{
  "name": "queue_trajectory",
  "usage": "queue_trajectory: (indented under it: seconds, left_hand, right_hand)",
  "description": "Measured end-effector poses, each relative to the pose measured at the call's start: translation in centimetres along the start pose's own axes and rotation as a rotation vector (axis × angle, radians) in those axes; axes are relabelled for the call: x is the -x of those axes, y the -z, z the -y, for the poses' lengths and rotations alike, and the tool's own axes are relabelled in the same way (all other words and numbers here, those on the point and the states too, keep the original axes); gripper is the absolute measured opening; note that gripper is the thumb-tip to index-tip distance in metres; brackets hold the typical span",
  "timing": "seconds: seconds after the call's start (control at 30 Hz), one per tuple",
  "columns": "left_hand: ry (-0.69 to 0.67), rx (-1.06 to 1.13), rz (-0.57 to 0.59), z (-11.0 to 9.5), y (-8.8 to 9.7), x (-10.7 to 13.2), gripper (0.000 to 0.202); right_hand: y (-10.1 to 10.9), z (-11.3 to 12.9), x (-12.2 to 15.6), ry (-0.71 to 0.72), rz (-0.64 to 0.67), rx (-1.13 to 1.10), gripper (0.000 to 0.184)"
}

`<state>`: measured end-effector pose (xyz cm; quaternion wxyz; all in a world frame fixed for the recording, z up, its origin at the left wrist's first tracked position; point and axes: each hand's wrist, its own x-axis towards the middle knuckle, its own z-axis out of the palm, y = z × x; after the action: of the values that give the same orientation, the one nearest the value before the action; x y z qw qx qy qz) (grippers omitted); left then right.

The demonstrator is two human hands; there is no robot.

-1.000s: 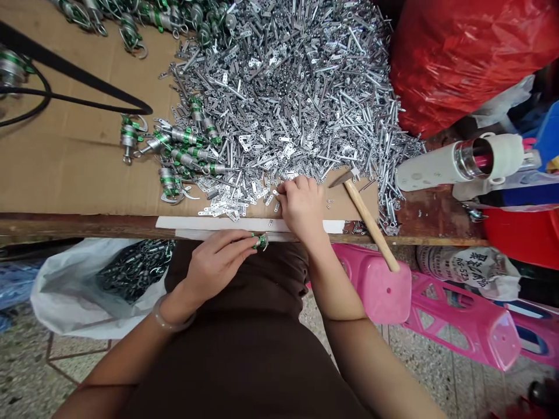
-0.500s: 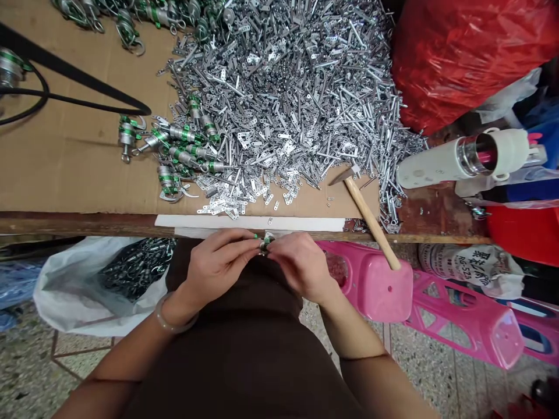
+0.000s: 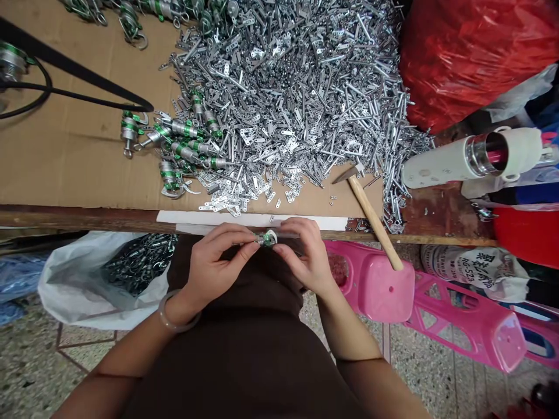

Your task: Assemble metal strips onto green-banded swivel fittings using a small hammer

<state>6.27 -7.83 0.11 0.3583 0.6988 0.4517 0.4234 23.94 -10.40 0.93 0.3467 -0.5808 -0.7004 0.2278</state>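
Observation:
My left hand [image 3: 222, 254] pinches a small green-and-silver metal hook fitting [image 3: 268, 238] between thumb and fingers, just off the table's front edge. The fitting's curved hook end points to the right. My right hand [image 3: 308, 254] is beside that end, thumb and fingers apart. Whether its thumb touches the hook is hard to tell. On the white strip [image 3: 209, 219] along the edge lies a tiny metal plate [image 3: 272, 219]. Similar hook fittings [image 3: 186, 152] lie in a cluster on the cardboard [image 3: 78, 157], left of a large heap of small metal plates and pins [image 3: 297, 99].
A hammer [image 3: 373, 215] overhangs the table edge at right. Beyond it are an open white flask [image 3: 441, 163] and a red plastic bag [image 3: 476, 58]. Pink stools [image 3: 388, 291] stand below, and a white sack of dark metal parts [image 3: 65, 285] is at lower left. A black strap [image 3: 78, 67] crosses the upper left.
My right hand has come off the fitting and its fingers have spread, so the hook end shows. My left hand keeps its pinch. The whole view has shifted slightly.

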Motion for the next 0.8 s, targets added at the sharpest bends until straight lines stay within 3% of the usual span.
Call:
queue_trajectory:
  seconds: [0.1,0.23,0.33,0.5,0.8]
  left_hand:
    - [0.055,0.035,-0.019,-0.1,-0.1,0.0,0.003]
    - [0.042,-0.009,-0.030,-0.4,-0.1,0.0,0.003]
    - [0.056,-0.006,0.003,-0.4,0.0,0.0,0.002]
    - [0.123,0.061,0.054,-0.3,0.0,0.0,0.001]
    - [0.009,0.016,0.071,-0.7,-0.1,0.0,0.004]
  right_hand:
    - [-0.7,0.3,0.5,-0.008,-0.088,0.091,0.006]
    - [-0.7,0.6,0.8,0.108,-0.188,0.185,0.015]
    - [-0.2,0.4,0.6,0.164,-0.135,0.176,0.019]
    - [0.2,0.0,0.1,0.216,-0.043,0.138,0.008]
    - [-0.3,0.7,-0.2,0.205,-0.039,0.091,0.011]
